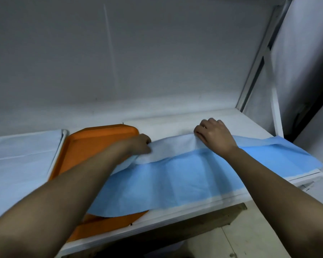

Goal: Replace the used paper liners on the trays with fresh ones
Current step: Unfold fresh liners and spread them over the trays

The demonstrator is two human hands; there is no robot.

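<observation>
Left arm hides part of orange tray; left hand and right hand pinch crinkled blue-white liner beside it.

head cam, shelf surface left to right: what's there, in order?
White-lined tray → orange tray → left hand gripping the blue liner's folded far edge → right hand gripping the same edge → free end of the blue liner.

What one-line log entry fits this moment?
left hand: grips liner | right hand: grips liner | tray: partly covered
</observation>
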